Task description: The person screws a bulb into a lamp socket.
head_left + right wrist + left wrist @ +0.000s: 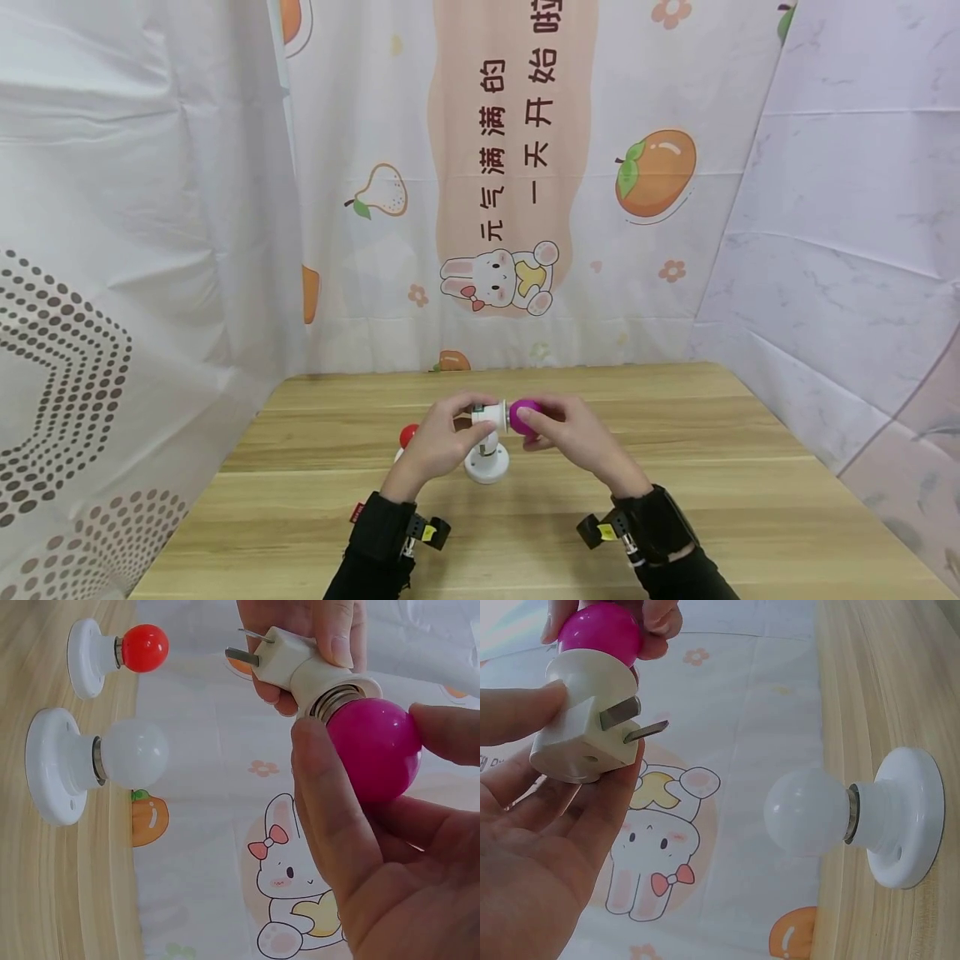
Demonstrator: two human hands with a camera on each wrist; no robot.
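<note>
Above the middle of the wooden table [675, 500] my two hands meet. My left hand [438, 442] grips a white plug-in lamp socket [491, 415] [581, 731] [300, 664] with two metal prongs. My right hand [573, 433] has its fingers curled round a magenta bulb [522, 414] [600, 634] [373, 746] seated in that socket. Below them on the table stands a white bulb [806, 811] [133, 754] in a white round base [486, 464] [904, 817] [52, 776].
A red bulb [407, 434] [145, 647] in its own white base [86, 656] stands left of the white one, partly hidden by my left hand in the head view. Printed cloth backdrops close in the table at the back and both sides.
</note>
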